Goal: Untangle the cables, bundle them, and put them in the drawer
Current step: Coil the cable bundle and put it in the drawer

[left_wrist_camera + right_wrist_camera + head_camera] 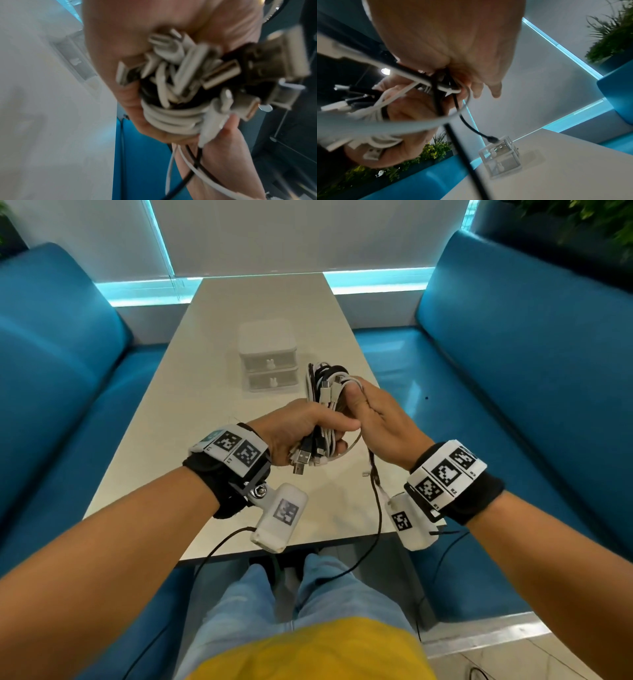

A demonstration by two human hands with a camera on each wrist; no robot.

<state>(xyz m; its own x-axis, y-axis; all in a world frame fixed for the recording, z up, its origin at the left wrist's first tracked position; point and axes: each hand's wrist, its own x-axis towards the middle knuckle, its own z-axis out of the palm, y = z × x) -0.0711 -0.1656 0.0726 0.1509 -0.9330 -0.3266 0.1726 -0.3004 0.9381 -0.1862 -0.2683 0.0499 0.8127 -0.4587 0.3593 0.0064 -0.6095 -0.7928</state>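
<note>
Left hand point(301, 428): fingers and thumb curled tight round the cables point(323, 405), a folded bundle of white and black leads held above the table point(191, 412). Loop ends stick up past the fist; metal USB plugs point(301, 462) and small white connectors poke out below it. Left wrist view (blurred): white flat cable wound in several turns round the bundle, plugs fanned out of the fist.

Right hand point(380, 419): beside the left, touching the bundle. Thumb pressed against the cables, fingers curled behind them with a white lead looped over them. A thin black lead point(376, 501) and a white loop hang from this hand towards the table edge.

Drawer unit point(269, 359): small, white, boxy, two stacked translucent drawers, each with a rabbit-shaped knob; both closed. It stands on the table just beyond the hands. Table: pale, smooth, matte. Blue glossy padded benches point(513, 364) on both sides.
</note>
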